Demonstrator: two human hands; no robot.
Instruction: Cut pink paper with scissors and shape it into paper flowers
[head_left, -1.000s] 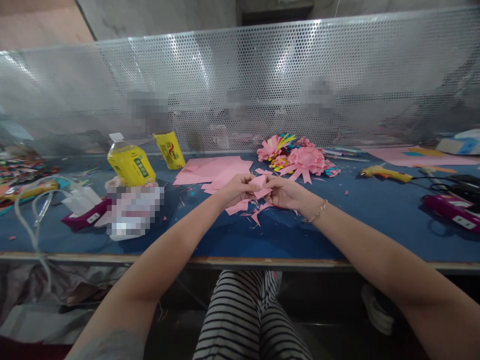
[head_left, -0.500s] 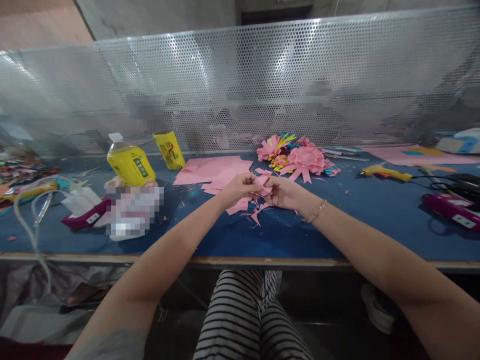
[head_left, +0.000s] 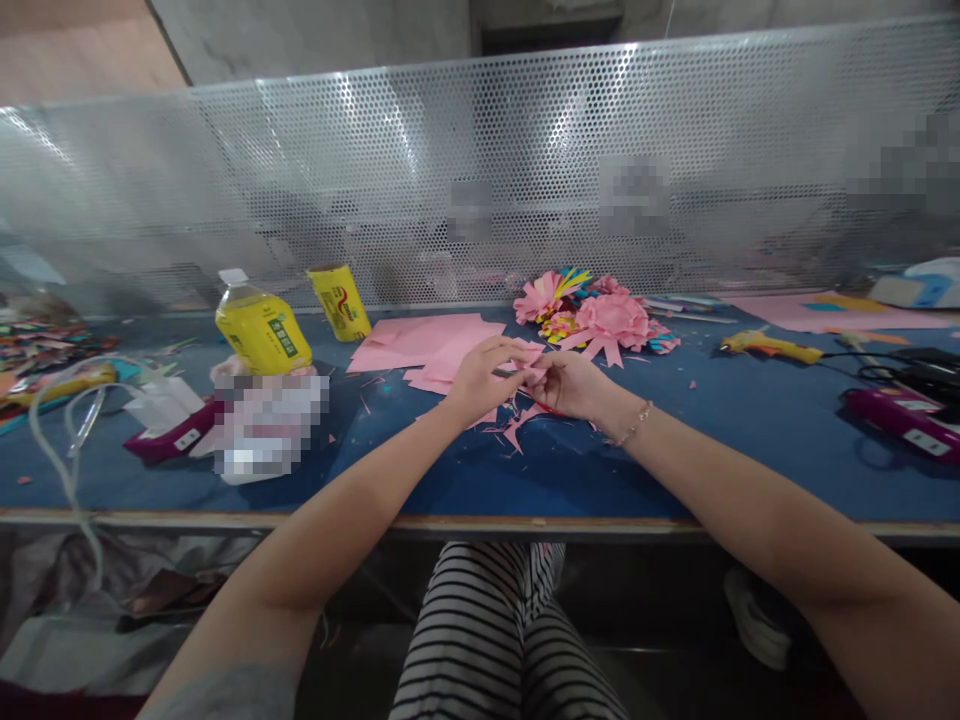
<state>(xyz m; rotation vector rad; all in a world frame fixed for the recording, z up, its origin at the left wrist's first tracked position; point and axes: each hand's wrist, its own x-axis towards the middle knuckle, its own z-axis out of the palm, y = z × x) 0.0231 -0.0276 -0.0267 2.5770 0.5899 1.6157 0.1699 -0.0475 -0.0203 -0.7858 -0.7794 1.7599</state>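
Both hands meet near the middle of the view, just above the desk, and between them is a small pink paper piece (head_left: pixel 532 354). The left hand (head_left: pixel 478 382) has its fingers drawn in narrow, pinching the piece at its nine o'clock side; the right hand (head_left: pixel 576 384) curls its fingers around the three o'clock side, hiding much of it. A bit of red shows beneath the right hand, too covered to identify.

The piece should be very light, thin and easily bent, with little slip against bare skin. It would probably crease or tear under a hard pull, so a soft pinch at opposite edges seems the best hold.

Taking the hands as the dial's centre, pink sheets (head_left: pixel 401 342) lie overlapped at ten o'clock, paper flowers (head_left: pixel 613 322) are heaped at two, and paper scraps (head_left: pixel 516 432) lie at six. A bottle (head_left: pixel 274 335) of yellow liquid stands toward nine, with a yellow container (head_left: pixel 340 305) leaning slightly beyond it. A yellow glue gun (head_left: pixel 774 348) lies at three, its lead running outward.

The desk (head_left: pixel 517 490) has a blue, flat top strewn with clippings. A perforated metal screen (head_left: pixel 420 140) rises across twelve o'clock, and behind it is a bare grey wall (head_left: pixel 337 35) in rather dim light.
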